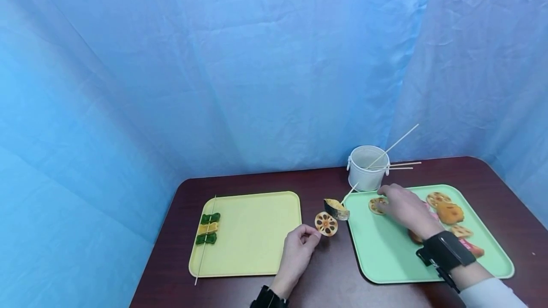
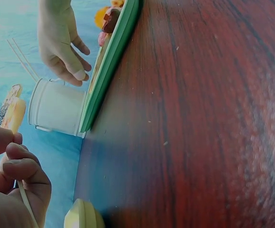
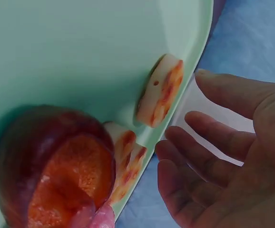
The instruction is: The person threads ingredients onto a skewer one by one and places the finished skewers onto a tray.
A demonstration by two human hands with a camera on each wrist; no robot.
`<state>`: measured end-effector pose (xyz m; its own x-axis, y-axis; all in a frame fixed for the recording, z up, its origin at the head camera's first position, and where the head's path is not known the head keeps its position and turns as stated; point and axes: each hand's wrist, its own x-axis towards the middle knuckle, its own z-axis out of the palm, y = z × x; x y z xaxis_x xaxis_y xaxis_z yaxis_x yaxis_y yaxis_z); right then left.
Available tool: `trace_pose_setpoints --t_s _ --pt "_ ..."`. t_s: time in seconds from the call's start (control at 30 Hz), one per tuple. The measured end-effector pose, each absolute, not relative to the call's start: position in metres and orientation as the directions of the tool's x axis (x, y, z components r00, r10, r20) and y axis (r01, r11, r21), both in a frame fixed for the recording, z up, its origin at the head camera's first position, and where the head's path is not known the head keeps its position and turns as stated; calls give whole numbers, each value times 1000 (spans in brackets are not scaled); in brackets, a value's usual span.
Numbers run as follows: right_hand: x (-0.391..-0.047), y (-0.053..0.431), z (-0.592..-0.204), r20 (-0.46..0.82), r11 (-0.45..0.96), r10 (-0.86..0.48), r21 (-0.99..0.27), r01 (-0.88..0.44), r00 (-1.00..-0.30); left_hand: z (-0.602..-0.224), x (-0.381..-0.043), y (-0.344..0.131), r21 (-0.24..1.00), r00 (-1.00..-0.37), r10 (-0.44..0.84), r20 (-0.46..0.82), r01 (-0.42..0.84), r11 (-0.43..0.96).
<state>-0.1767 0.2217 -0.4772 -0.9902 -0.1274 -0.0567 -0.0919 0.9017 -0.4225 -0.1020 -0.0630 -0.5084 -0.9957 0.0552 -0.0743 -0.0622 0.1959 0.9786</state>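
A thin wooden skewer (image 1: 338, 206) is pinched between the thumb and curled fingertips of the left hand (image 1: 297, 255), which rests on the dark red table (image 1: 325, 270) in the gap between the two trays. Threaded on the skewer are a lotus root slice (image 1: 326, 224) nearest the fingers and, further up, a yellow and dark piece of food (image 1: 336, 208); the bare tip of the stick points up toward a small white bucket (image 1: 368, 168). In the left wrist view the fingers (image 2: 18, 171) are curled together round the stick, with the threaded pieces seen beyond them. The right hand (image 1: 404, 208) reaches over the green tray (image 1: 385, 255), its fingers relaxed and spread apart, their tips just at a second lotus root slice (image 1: 376, 205) lying near the tray's far left corner; whether they touch it cannot be told. The right wrist view shows the open palm and parted fingers (image 3: 223, 142) holding nothing, beside the tray's rim, with a lotus slice and a reddish brown round piece (image 3: 56, 166) lying on the tray. More food lies on the green tray behind the hand: another lotus slice (image 1: 438, 198) and an orange round piece (image 1: 449, 213). The white bucket stands just behind the green tray and holds several spare skewers (image 1: 398, 142) leaning out to the right. To the left, well apart, a yellow tray (image 1: 252, 236) carries a finished skewer (image 1: 207, 228) with green and yellow pieces along its left edge.
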Motion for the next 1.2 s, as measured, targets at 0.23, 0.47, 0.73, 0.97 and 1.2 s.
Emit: trace_pose_setpoints --t_s 0.23,0.47,0.73,0.97,1.2 --pt "-178 221 -481 -32 920 -151 -370 -129 -988 -507 -101 -63 977 -995 52 -80 -68 201" --pt "-179 221 -485 27 926 -195 -325 -193 -980 -506 -101 -62 979 -995 52 -83 -72 192" --pt "-177 220 -484 57 928 -185 -319 -193 -981 -506 -102 -63 979 -996 58 -75 -62 195" --pt "-175 220 -487 73 922 -176 -338 -191 -982 -505 -102 -62 978 -996 59 -73 -60 199" --pt "-174 220 -487 -5 875 -187 -456 -164 -982 -505 -101 -63 978 -995 57 -84 -71 199"
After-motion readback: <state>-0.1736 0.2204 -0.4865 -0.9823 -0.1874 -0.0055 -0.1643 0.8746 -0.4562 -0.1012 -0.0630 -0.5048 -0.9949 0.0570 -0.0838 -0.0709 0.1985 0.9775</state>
